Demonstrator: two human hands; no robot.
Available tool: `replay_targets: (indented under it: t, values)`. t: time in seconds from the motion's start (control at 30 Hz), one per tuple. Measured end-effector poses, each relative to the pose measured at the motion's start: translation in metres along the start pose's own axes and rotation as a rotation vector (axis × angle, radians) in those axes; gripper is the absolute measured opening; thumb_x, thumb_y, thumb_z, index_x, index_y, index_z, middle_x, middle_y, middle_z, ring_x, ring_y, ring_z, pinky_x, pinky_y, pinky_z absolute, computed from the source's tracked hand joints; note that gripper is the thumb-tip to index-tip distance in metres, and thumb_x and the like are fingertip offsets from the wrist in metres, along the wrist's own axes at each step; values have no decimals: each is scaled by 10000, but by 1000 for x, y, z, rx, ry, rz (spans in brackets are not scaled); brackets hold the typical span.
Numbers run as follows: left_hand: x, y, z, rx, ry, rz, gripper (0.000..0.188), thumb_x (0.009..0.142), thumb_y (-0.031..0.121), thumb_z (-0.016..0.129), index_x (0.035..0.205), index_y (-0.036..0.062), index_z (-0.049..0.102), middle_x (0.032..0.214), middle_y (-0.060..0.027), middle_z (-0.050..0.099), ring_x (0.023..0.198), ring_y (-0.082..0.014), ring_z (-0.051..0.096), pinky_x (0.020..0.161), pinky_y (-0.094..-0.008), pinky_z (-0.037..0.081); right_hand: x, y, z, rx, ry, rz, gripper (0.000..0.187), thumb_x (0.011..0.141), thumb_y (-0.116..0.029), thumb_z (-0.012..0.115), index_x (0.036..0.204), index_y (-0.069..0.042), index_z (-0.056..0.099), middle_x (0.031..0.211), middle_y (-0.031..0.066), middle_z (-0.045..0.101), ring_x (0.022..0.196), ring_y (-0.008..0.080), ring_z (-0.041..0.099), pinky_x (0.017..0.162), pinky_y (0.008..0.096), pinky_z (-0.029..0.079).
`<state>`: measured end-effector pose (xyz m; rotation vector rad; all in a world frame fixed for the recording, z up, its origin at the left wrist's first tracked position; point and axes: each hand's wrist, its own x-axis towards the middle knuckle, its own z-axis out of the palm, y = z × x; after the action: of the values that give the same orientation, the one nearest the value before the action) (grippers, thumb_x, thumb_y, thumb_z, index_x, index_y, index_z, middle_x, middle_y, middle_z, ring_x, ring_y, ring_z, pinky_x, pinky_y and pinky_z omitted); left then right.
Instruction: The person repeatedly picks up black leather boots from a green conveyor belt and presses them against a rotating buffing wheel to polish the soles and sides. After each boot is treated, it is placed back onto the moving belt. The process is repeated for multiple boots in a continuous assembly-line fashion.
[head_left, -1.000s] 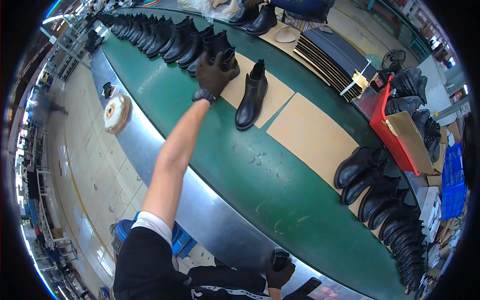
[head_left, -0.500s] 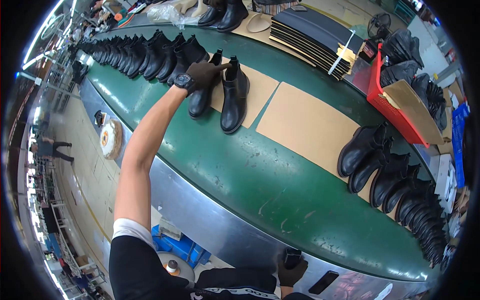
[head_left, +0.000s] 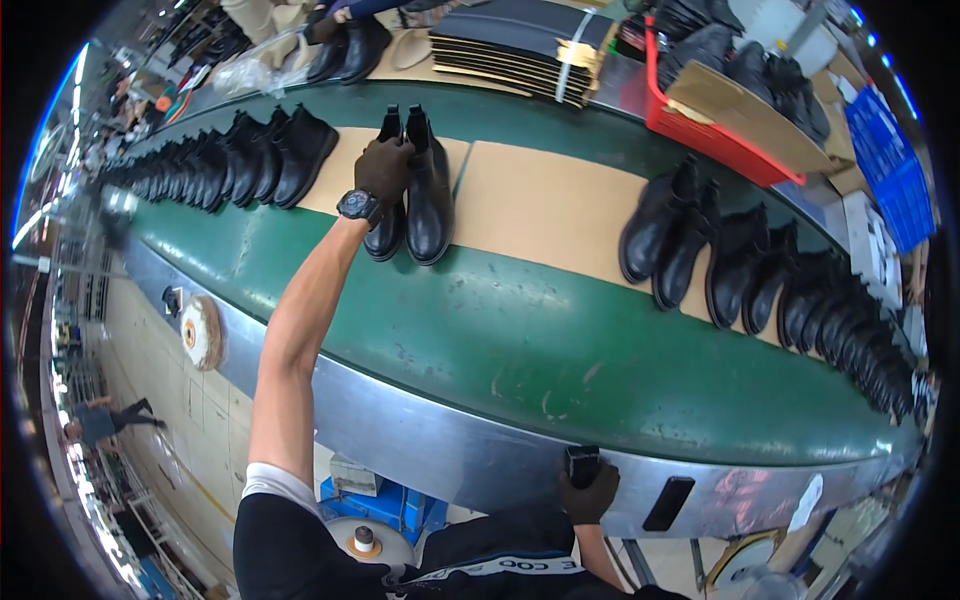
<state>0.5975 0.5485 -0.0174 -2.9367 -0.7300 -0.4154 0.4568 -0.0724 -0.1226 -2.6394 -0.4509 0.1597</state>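
Observation:
A pair of black leather ankle boots stands upright on a tan cardboard sheet [head_left: 333, 180], their toes toward me and over the green belt. My left hand [head_left: 382, 170], in a dark glove, is closed around the upper part of the left boot [head_left: 384, 240]. Close beside it stands the right boot [head_left: 430, 205], against the glove. At the metal edge near me, my gloved right hand [head_left: 592, 496] is closed on a small black block [head_left: 582, 462]; its exact kind I cannot make out.
Rows of black boots line the green belt [head_left: 520, 340], left [head_left: 300, 155] and right [head_left: 650, 225]. A bare cardboard sheet [head_left: 545, 205] lies between. Beyond are a cardboard stack [head_left: 510, 60] and a red crate [head_left: 720, 150]. A phone [head_left: 668, 503] lies on the metal edge [head_left: 400, 425].
The two boots now stand closer together, with my left hand lower on the left one. The view has turned, shifting the belt and crate leftward. My right hand still holds the black block.

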Motion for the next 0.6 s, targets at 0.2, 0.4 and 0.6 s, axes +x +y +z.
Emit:
replay_targets:
  t: [0.2,0.4,0.6]
  values:
    - [-9,78,17,-68,32,298,159,797,105,569,925,122,662,917,-99,639,864,-343,605,704,-451,539,0,-4,-6,-8,-88,97,644,605,-408,805,1052,-3,579,981,202,563,932,416,558,826,515,453]
    - [-56,195,18,-485,177,54,325,875,169,584,1186,78,565,1159,-226,551,994,-419,589,814,-494,529,-3,-6,-9,-17,-96,108,681,614,-413,793,1111,-1,576,1036,210,563,966,404,556,839,507,460]
    - [-103,201,53,-543,-107,-485,907,746,538,716,1449,70,383,1266,-215,563,1118,-389,602,937,-494,493,-18,1,-9,26,-109,22,781,604,-401,799,1224,-16,520,1110,228,545,1013,418,547,875,512,458]
